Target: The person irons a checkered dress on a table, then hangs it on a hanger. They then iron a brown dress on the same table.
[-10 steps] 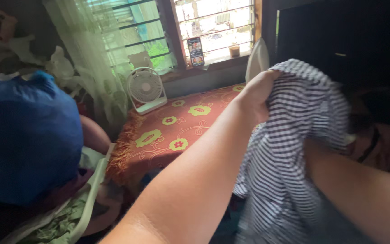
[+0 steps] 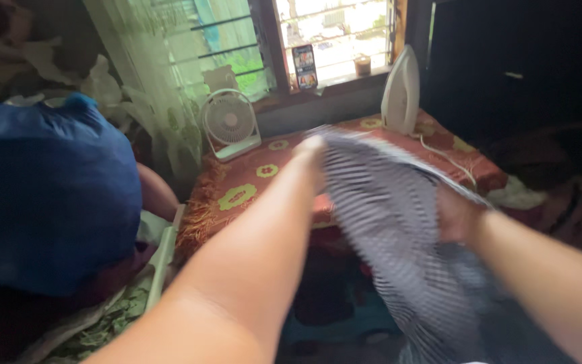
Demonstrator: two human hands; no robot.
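Striped grey-and-white cotton garment (image 2: 399, 222), held bunched up a moment ago, now spreads lower over the red floral-covered table (image 2: 250, 185), left hand (image 2: 309, 152) and right hand (image 2: 458, 214) both gripping its edges.

Red floral-clothed table (image 2: 250, 182): white fan (image 2: 230, 124), upright white iron (image 2: 401, 90).

Bare red floral cloth (image 2: 250, 185) lies between the small fan (image 2: 230, 125) and upright iron (image 2: 401, 91).
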